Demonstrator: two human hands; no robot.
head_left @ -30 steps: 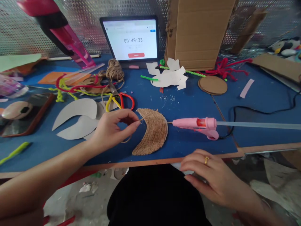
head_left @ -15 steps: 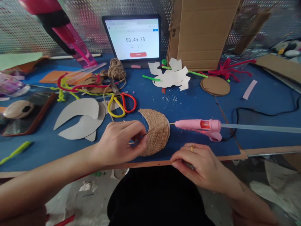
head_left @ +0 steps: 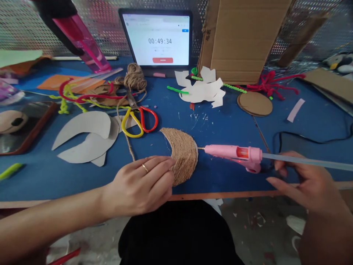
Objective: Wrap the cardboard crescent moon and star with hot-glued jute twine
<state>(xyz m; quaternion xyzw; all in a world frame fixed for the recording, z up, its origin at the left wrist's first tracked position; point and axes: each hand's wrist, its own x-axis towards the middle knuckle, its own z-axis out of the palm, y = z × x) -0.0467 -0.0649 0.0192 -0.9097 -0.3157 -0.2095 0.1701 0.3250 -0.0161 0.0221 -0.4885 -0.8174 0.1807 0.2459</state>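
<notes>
A crescent-shaped piece covered with rows of brown twine lies near the table's front edge. My left hand rests at its left side, fingers curled together on the strand of jute twine that comes from the ball; the fingertips are partly hidden. To the right of the crescent lies a pink hot glue gun, its nozzle at the crescent's edge and a long clear glue stick in its back end. Behind the gun, my right hand is open, thumb and fingers apart, close to the glue stick.
Yellow-and-red-handled scissors, grey paper crescents and a twine ball are on the left. Farther back stand a tablet, a cardboard box and white paper cutouts. Cardboard discs and a black cord lie right.
My right hand has moved right, from the table's front edge to behind the glue gun, and its fingers have spread. My left hand has turned over more and stays at the crescent.
</notes>
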